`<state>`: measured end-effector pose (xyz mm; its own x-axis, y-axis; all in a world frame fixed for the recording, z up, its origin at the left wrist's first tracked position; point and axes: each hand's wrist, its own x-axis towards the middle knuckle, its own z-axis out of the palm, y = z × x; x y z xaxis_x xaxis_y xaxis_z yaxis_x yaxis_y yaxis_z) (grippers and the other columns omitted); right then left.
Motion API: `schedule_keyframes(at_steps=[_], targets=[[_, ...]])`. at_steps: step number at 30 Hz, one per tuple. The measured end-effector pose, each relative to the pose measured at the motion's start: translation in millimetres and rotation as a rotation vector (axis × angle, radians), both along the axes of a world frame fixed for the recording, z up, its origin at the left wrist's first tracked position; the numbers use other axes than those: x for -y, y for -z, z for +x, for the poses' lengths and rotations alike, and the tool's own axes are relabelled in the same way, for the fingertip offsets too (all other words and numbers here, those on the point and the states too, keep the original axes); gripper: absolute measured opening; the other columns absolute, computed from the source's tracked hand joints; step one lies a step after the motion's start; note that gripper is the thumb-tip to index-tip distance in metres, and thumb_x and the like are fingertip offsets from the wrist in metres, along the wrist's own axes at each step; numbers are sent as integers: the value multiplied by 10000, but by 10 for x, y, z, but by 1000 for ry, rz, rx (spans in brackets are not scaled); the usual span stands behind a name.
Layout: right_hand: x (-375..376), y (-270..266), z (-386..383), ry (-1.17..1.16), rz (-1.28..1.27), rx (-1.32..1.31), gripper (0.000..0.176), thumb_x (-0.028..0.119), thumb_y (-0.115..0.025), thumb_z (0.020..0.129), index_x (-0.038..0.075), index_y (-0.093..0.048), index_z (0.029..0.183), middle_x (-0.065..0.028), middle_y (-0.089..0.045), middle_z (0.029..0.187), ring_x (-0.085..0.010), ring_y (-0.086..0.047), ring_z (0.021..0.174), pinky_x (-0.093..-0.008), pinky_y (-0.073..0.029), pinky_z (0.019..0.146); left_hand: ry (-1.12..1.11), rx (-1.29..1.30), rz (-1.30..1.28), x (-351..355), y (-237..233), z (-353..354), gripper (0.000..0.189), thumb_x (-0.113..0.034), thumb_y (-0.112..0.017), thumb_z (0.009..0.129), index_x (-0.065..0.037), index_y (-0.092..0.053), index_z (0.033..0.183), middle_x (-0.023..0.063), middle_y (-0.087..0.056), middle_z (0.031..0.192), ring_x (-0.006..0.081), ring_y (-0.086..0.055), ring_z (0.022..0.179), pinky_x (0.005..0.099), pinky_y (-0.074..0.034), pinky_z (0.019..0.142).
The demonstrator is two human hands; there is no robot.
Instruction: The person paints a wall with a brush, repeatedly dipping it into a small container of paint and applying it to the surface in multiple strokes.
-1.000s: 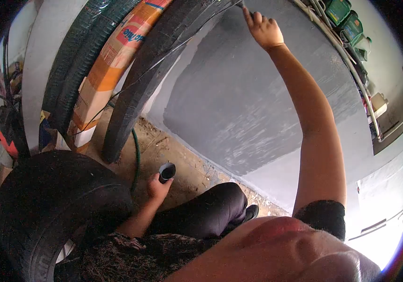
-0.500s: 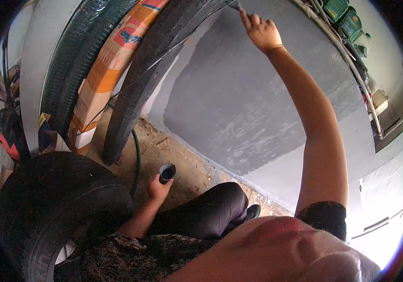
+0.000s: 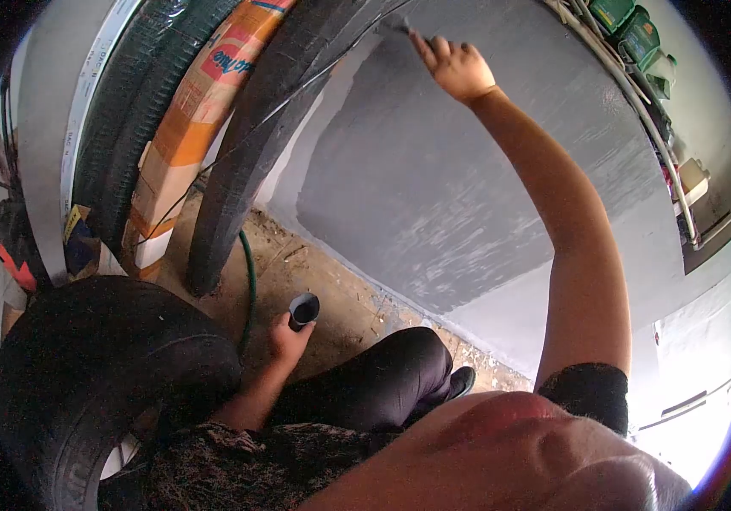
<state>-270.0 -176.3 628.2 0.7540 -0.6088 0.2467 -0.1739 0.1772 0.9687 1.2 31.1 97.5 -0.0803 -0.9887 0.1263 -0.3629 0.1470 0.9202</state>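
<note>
The wall (image 3: 434, 196) carries a large patch of darker grey paint, streaky at its lower edge. A paler band runs below the patch and beside the leaning tyre (image 3: 272, 128), so I judge the middle done and the edges left. The right hand (image 3: 459, 68) is raised, fingers closed on a brush (image 3: 395, 25) whose tip touches the wall near the tyre. The left hand (image 3: 287, 334) grips a small dark cup (image 3: 303, 308) low over the dirt floor (image 3: 323, 272).

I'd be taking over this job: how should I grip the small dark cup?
Wrap the cup round its side wall below the rim, coming from underneath as the left hand does. Its mouth stands open and upward, so keep it level.
</note>
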Motion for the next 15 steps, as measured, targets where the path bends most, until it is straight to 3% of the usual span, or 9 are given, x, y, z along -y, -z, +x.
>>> schedule_keyframes(at_steps=[4,8,12,15], targets=[[214,-115,-38,73,-111,20,720,140,-613,838,102,-344,1505,-24,-560,882,-121,-600,636,-249,-494,571,-5,11,-38,-12,52,-25,497,-349,-869,646,8,-652,915,191,-652,876,404,-634,852,466,-507,738],[212,297,-103,79,-17,14,731,143,-616,825,89,-345,1502,-34,-565,894,-122,-604,632,-255,-494,562,-20,34,25,-36,-30,-4,511,-349,-873,643,17,-647,919,203,-648,884,411,-631,852,475,-506,737],[138,634,-117,97,138,36,726,146,-607,845,94,-325,1511,-33,-566,917,-123,-617,697,-258,-505,617,17,18,11,-9,134,-26,530,-357,-873,646,16,-650,951,208,-639,936,413,-617,884,483,-500,757],[72,445,-4,75,118,37,706,129,-602,870,100,-317,1515,-29,-556,922,-132,-627,751,-263,-510,675,46,103,51,-10,42,23,554,-364,-872,651,21,-654,985,210,-633,970,410,-610,909,485,-496,773]])
